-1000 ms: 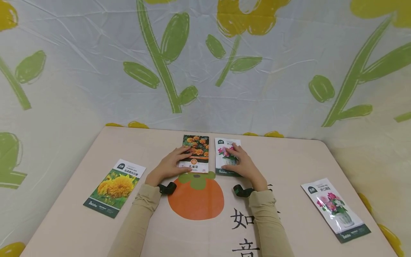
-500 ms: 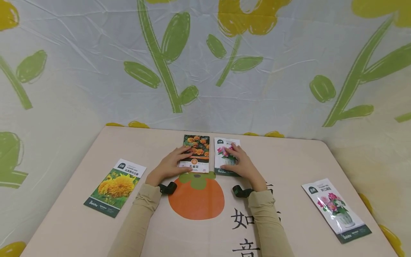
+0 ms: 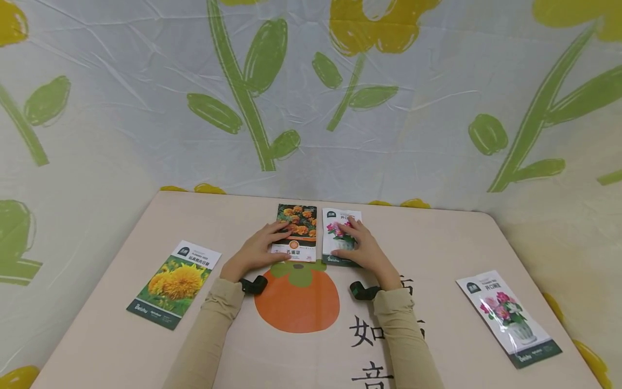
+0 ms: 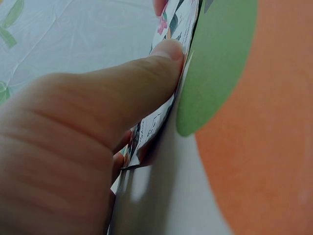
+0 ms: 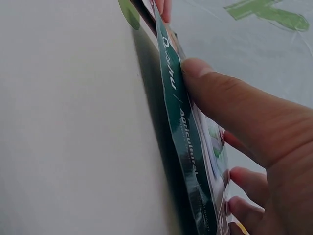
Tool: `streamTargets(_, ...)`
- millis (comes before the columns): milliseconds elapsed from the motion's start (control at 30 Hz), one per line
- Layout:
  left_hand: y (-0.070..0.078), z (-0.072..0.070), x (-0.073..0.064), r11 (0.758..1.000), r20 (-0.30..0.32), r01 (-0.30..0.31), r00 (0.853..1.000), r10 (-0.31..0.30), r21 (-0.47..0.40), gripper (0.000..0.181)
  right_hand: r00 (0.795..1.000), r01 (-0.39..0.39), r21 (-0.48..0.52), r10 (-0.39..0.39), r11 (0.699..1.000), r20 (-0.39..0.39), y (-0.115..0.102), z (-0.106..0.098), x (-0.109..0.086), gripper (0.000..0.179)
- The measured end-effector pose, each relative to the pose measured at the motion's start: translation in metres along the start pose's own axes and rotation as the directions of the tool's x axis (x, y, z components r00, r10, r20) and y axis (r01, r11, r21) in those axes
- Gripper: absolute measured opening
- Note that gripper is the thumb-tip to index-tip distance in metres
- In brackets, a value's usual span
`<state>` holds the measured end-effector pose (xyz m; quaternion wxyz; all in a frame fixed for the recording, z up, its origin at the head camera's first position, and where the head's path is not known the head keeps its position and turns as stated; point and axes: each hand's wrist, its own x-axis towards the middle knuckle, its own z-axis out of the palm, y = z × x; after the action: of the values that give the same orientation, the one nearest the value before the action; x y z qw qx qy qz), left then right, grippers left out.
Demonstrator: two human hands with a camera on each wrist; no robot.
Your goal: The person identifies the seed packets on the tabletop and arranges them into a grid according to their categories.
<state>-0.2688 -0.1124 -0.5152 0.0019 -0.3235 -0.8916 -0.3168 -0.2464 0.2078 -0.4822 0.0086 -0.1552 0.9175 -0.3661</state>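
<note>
At the far middle of the table, a marigold seed packet (image 3: 301, 233) lies flat, orange flowers printed above a white band. My left hand (image 3: 257, 249) rests on its left side with spread fingers; in the left wrist view the thumb (image 4: 146, 81) touches its lower edge. Just to the right lies a white seed packet (image 3: 332, 240) with pink flowers and a dark green lower band. My right hand (image 3: 366, 249) rests on its right part, fingers spread, and the thumb (image 5: 220, 88) presses its face near the green band. A narrow gap separates the two packets.
A sunflower seed packet (image 3: 176, 283) lies tilted at the left of the table (image 3: 121, 356). Another pink-flower seed packet (image 3: 507, 319) lies angled near the right edge. A flower-printed cloth (image 3: 413, 135) hangs behind the table.
My right hand has slid its packet slightly left, narrowing the gap to the marigold packet. My left hand and the other packets have not visibly moved.
</note>
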Motion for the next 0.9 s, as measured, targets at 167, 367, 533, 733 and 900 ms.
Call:
streamTargets(167,-0.0005,0.0003,-0.0002,1.0,-0.002,0.0,1.0,0.0,-0.004,0.067,1.0,-0.003,0.002,0.003,1.0,0.003,0.0003,0.0004,0.0003,0.078)
streamTargets(367,0.0007,-0.0007,-0.0012,1.0,-0.001,0.002,1.0,-0.002,-0.003,0.067,1.0,-0.002,0.001,0.002,1.0,0.003,0.0011,0.0013,0.0006,0.078)
streamTargets(533,0.0028,-0.0016,-0.0019,1.0,-0.002,-0.005,1.0,0.005,-0.004,0.067,1.0,0.002,0.005,-0.002,1.0,0.002,0.0005,0.0014,0.0003,0.078)
streamTargets(733,0.0039,-0.0022,-0.0019,1.0,0.005,-0.001,1.0,0.001,-0.002,0.067,1.0,-0.002,0.015,0.002,1.0,0.001,0.0002,0.0014,-0.0001,0.077)
streamTargets(900,0.0031,-0.0023,-0.0018,1.0,-0.001,-0.006,1.0,0.006,-0.003,0.067,1.0,-0.006,0.012,0.006,1.0,0.0,-0.0001,0.002,0.0001,0.078)
